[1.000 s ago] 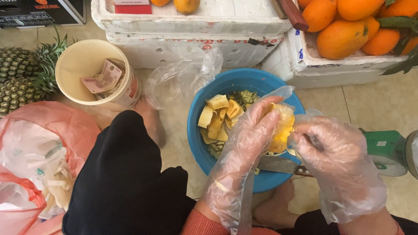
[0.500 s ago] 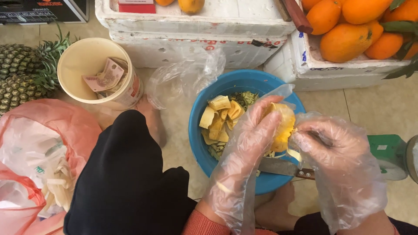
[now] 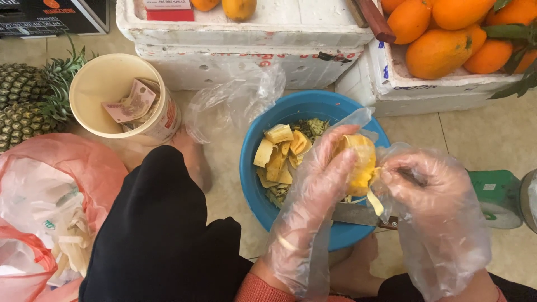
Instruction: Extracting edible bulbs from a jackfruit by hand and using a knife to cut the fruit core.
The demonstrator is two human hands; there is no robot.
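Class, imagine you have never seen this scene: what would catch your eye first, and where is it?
First, the two gloved hands at centre: the left hand grips a yellow fruit while the right hand works at it over a blue bowl of peelings. Next, the orange fruits piled in a white box at top right.

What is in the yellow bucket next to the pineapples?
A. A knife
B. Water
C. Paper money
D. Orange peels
C: the bucket beside the pineapples has folded paper money lying inside it; the peels are in the blue bowl and the knife rests under the hands.
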